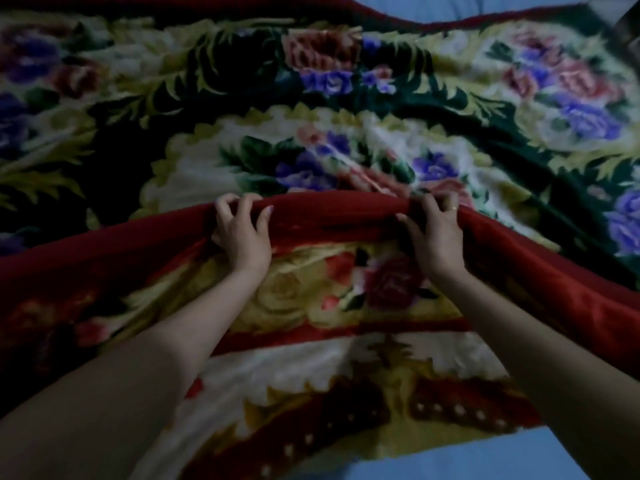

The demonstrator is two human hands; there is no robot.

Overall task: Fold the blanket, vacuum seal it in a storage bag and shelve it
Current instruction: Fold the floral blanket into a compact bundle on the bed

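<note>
Both the left hand [242, 233] and right hand [434, 233] grip the blanket's [311, 140] red edge [332, 211], spaced apart so the fold carries over evenly, I'd guess.

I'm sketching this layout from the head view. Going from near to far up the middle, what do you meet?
Blue surface → folded-over red-and-gold side of the blanket → left hand and right hand gripping its red edge → dark green floral side → blue surface again.

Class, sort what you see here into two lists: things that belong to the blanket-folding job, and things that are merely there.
Part of the job:
- floral blanket
- its red edge
- left hand, gripping that edge
- right hand, gripping it too

Merely there:
- blue sheet underneath
- ring on the right hand
</note>
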